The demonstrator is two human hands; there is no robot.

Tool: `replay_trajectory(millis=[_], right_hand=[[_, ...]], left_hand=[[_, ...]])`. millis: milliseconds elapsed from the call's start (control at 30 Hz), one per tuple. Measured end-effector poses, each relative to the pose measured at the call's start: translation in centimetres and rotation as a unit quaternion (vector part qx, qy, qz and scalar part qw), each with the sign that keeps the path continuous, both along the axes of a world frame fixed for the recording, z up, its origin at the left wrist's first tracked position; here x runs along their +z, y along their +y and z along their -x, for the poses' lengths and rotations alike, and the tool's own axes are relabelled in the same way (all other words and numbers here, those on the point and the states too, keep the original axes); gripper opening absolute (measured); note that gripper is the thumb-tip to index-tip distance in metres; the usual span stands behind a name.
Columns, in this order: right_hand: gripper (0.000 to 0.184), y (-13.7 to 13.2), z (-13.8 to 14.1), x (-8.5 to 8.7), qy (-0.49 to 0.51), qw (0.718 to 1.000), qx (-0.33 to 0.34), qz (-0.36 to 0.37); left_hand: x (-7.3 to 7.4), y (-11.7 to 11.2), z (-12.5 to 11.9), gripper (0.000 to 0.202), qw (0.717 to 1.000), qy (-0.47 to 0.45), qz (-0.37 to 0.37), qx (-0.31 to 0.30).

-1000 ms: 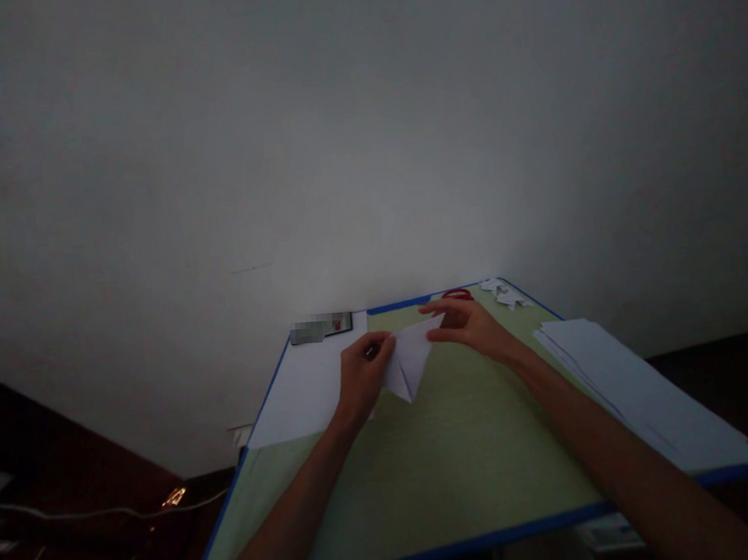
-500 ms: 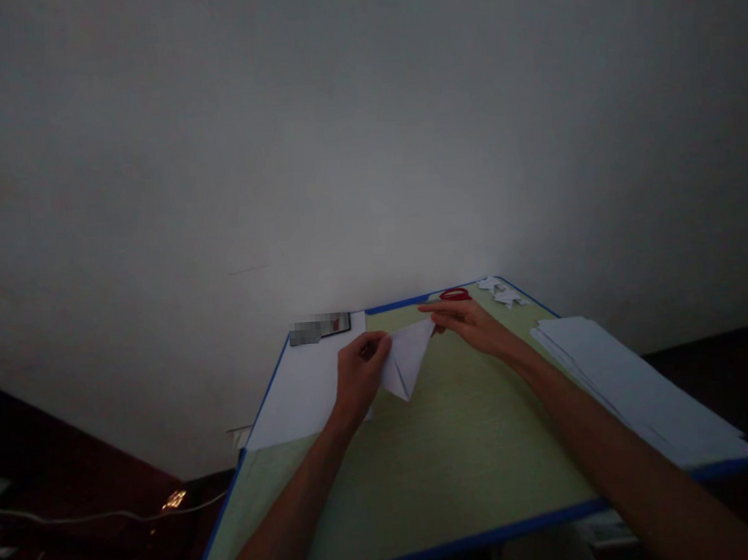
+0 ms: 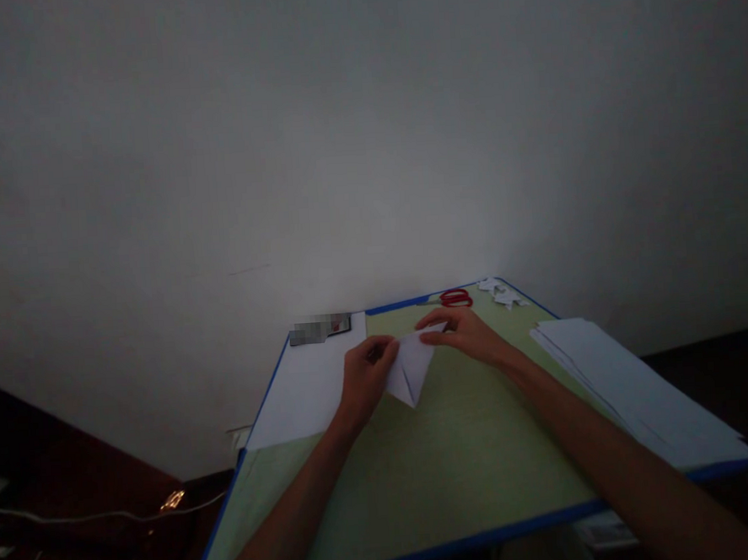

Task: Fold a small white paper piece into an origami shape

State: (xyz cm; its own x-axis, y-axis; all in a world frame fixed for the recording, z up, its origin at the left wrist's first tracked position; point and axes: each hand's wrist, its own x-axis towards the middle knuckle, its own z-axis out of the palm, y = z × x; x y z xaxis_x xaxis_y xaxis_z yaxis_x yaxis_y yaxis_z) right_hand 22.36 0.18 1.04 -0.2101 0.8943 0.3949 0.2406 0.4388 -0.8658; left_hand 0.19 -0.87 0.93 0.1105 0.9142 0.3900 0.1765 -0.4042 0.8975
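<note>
A folded piece of white paper (image 3: 415, 370), pointed at its lower end and creased down the middle, is held up above the green tabletop. My left hand (image 3: 368, 372) pinches its upper left edge between thumb and fingers. At the upper right corner my right hand (image 3: 462, 332) grips the paper, thumb in front and fingers behind. Both hands are closed on the same sheet. Just beyond my right hand lie scissors (image 3: 456, 298) with red handles, their blades pointing left.
A stack of white paper (image 3: 614, 375) lies along the table's right side. Small paper scraps (image 3: 502, 292) sit in the far right corner. On the left are a white sheet (image 3: 298, 394) and a partly blurred phone-like device (image 3: 339, 324). Blue edging (image 3: 454, 545) borders the table, which stands against a wall.
My right hand has moved from the paper's tip to a fuller grip on its right corner, thumb now in front. My left hand and the paper have shifted slightly right.
</note>
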Motion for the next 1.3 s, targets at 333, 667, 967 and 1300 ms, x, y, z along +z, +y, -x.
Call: replay_trajectory(millis=[333, 667, 967, 1300], right_hand=[[0.047, 0.0, 0.4, 0.1, 0.079, 0.996, 0.007, 0.028], [0.063, 0.6, 1.7, -0.9, 0.178, 0.982, 0.022, 0.059], [0.045, 0.4, 3.5, -1.8, 0.194, 0.972, -0.032, 0.130], [0.042, 0.6, 3.6, -1.8, 0.155, 0.986, -0.031, 0.045]], left_hand=[[-0.4, 0.4, 0.4, 0.024, 1.000, -0.016, -0.002, 0.013], [0.0, 0.2, 0.3, 0.025, 0.998, -0.022, -0.012, 0.058], [-0.4, 0.4, 0.5, 0.025, 0.994, -0.044, -0.024, 0.094], [-0.7, 0.5, 0.5, 0.026, 0.995, -0.036, -0.016, 0.092]])
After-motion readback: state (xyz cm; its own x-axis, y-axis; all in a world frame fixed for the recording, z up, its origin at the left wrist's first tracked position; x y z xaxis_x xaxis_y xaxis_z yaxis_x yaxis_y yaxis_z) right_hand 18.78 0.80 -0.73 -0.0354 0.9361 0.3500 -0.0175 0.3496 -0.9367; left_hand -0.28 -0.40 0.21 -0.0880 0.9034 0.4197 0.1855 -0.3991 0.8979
